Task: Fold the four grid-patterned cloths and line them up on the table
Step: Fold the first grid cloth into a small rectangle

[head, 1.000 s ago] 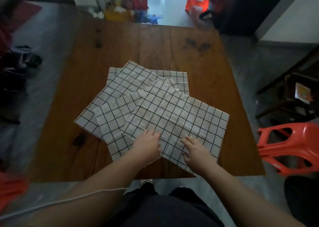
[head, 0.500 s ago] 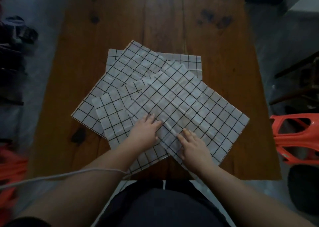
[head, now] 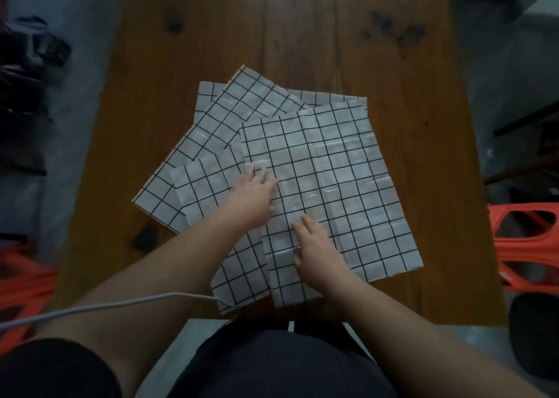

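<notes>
Swinging round under both palms, the top cloth (head: 332, 180) now lies nearly square to the table (head: 302, 35). Half a second ago it sat as a diamond with one corner aimed at the table's near edge; its long sides now run roughly from that near edge toward the far one. I judge this to be the squaring-up before a first fold: none of the cloths is folded yet, so the task is only at its start, and a straightened sheet gives clean edges to bring together. The left hand (head: 254, 198) lies flat with fingers extended on the sheet's edge toward the table's left side. The right hand (head: 317, 252) lies flat, fingers slightly spread, closer to the table's near edge; neither grips anything, both only press. The sheet is white with a thin black grid, limp and thin, and crossed by old crease lines that split it into panels. It reaches almost to the table's near edge. Beneath it the others fan out over the middle of the table. The second cloth (head: 205, 183) peeks out toward the table's left side, the third cloth (head: 230, 116) lies diagonally, and the fourth cloth (head: 338, 98) shows only as a strip toward the far edge. All four overlap in one loose pile.
</notes>
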A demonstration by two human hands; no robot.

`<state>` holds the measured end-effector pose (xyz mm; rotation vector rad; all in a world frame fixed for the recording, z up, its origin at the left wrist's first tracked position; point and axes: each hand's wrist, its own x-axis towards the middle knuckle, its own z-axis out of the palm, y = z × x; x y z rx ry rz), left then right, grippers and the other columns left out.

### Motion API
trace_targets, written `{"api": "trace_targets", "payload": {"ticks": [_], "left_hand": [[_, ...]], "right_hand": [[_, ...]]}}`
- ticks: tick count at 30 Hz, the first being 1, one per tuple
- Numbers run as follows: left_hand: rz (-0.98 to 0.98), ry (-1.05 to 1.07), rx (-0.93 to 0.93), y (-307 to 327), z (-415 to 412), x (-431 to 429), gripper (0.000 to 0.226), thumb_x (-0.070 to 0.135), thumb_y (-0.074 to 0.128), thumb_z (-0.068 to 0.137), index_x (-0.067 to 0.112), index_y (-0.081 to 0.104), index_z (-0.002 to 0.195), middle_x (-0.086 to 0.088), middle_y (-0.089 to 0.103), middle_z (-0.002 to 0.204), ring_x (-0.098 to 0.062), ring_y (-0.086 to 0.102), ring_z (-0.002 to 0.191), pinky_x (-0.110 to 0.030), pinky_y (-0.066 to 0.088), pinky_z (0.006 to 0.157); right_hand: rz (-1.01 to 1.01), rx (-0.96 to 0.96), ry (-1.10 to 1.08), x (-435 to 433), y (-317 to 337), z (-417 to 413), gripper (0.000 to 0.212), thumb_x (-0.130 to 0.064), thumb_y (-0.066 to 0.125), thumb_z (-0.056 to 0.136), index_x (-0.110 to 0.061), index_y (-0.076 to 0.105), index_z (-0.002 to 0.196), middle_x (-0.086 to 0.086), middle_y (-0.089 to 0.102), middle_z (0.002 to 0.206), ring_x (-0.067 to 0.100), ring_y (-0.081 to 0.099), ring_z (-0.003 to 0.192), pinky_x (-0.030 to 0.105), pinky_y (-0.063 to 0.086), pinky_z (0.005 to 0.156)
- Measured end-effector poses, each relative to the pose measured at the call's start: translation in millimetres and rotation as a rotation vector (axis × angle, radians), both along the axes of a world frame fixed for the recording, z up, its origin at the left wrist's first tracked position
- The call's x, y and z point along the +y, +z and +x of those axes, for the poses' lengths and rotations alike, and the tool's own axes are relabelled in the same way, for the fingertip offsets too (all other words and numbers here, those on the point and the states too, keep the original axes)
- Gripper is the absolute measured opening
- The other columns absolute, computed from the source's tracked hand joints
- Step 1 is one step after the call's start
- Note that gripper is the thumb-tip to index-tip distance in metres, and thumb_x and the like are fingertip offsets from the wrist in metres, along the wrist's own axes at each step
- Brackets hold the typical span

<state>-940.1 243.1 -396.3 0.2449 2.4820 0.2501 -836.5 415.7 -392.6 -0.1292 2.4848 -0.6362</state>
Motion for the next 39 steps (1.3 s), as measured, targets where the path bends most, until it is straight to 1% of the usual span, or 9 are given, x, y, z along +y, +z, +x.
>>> {"api": "trace_targets", "payload": {"ticks": [4, 11, 14, 17, 19, 25, 30, 34, 39], "left_hand": [[0.084, 0.015, 0.030, 7, 35, 3, 0.069, 0.027, 0.053, 0.100, 0.026, 0.019, 0.161, -0.004, 0.007, 0.170, -0.027, -0.003, 0.156, -0.043, 0.003, 0.125], [0.318, -0.024, 0.180, 7, 111, 26, 0.058, 0.015, 0.052, 0.100, 0.023, 0.035, 0.155, 0.001, 0.026, 0.164, -0.019, 0.011, 0.155, -0.031, 0.003, 0.123], [0.406, -0.087, 0.275, 3, 138, 38, 0.046, 0.015, 0.060, 0.096, 0.015, 0.055, 0.141, -0.003, 0.052, 0.146, -0.021, 0.040, 0.140, -0.034, 0.029, 0.119], [0.414, -0.117, 0.371, -7, 168, 47, 0.038, 0.014, 0.079, 0.080, 0.012, 0.071, 0.117, -0.005, 0.069, 0.116, -0.025, 0.059, 0.111, -0.039, 0.054, 0.097], [0.380, -0.072, 0.377, -13, 188, 54, 0.037, 0.018, 0.081, 0.079, 0.013, 0.072, 0.114, -0.003, 0.069, 0.111, -0.025, 0.060, 0.108, -0.039, 0.053, 0.094], [0.221, 0.107, 0.290, -27, 229, 64, 0.040, 0.029, 0.077, 0.085, 0.018, 0.068, 0.122, 0.001, 0.063, 0.122, -0.024, 0.051, 0.120, -0.042, 0.044, 0.105], [0.220, 0.169, 0.395, -27, 242, 71, 0.007, 0.017, 0.070, 0.091, 0.015, 0.073, 0.097, -0.002, 0.068, 0.105, -0.026, 0.057, 0.102, -0.039, 0.049, 0.091], [0.196, 0.199, 0.423, -25, 255, 73, 0.002, 0.014, 0.072, 0.089, 0.016, 0.073, 0.088, 0.000, 0.068, 0.096, -0.022, 0.054, 0.093, -0.037, 0.050, 0.082], [0.221, 0.225, 0.393, -19, 277, 73, 0.008, 0.010, 0.067, 0.092, 0.016, 0.069, 0.089, 0.001, 0.066, 0.091, -0.021, 0.057, 0.090, -0.037, 0.051, 0.081]], "right_hand": [[-0.022, 0.056, -0.082, 18, 11, 6, 0.061, -0.014, 0.052, 0.099, -0.024, 0.032, 0.155, -0.004, 0.019, 0.165, 0.012, 0.011, 0.153, 0.030, 0.017, 0.120], [0.082, 0.074, -0.189, 111, 18, 34, 0.051, -0.011, 0.055, 0.097, -0.023, 0.047, 0.146, -0.005, 0.041, 0.153, 0.011, 0.033, 0.144, 0.031, 0.035, 0.116], [0.139, 0.050, -0.225, 151, 15, 49, 0.050, -0.011, 0.057, 0.096, -0.022, 0.049, 0.144, -0.003, 0.043, 0.151, 0.015, 0.034, 0.143, 0.037, 0.037, 0.116], [0.188, 0.030, -0.260, 183, 8, 59, 0.054, -0.012, 0.058, 0.095, -0.022, 0.047, 0.147, 0.001, 0.040, 0.155, 0.019, 0.028, 0.147, 0.043, 0.033, 0.119], [0.187, 0.031, -0.266, 197, 3, 66, 0.056, -0.014, 0.058, 0.095, -0.025, 0.045, 0.149, 0.001, 0.037, 0.157, 0.019, 0.025, 0.149, 0.047, 0.031, 0.120], [0.208, 0.107, -0.148, 219, -7, 86, 0.055, -0.016, 0.056, 0.095, -0.027, 0.045, 0.148, 0.001, 0.040, 0.152, 0.022, 0.031, 0.142, 0.044, 0.031, 0.119], [0.194, 0.206, -0.122, 240, -16, 113, 0.031, -0.016, 0.053, 0.097, -0.026, 0.060, 0.126, 0.001, 0.056, 0.124, 0.022, 0.049, 0.112, 0.040, 0.044, 0.097], [0.237, 0.252, -0.037, 256, -21, 134, 0.017, -0.020, 0.047, 0.102, -0.026, 0.063, 0.102, -0.004, 0.061, 0.100, 0.016, 0.049, 0.088, 0.037, 0.046, 0.082], [0.184, 0.283, -0.015, 271, -26, 150, 0.013, -0.025, 0.052, 0.099, -0.027, 0.062, 0.108, -0.005, 0.058, 0.112, 0.016, 0.051, 0.102, 0.035, 0.047, 0.092]]}}
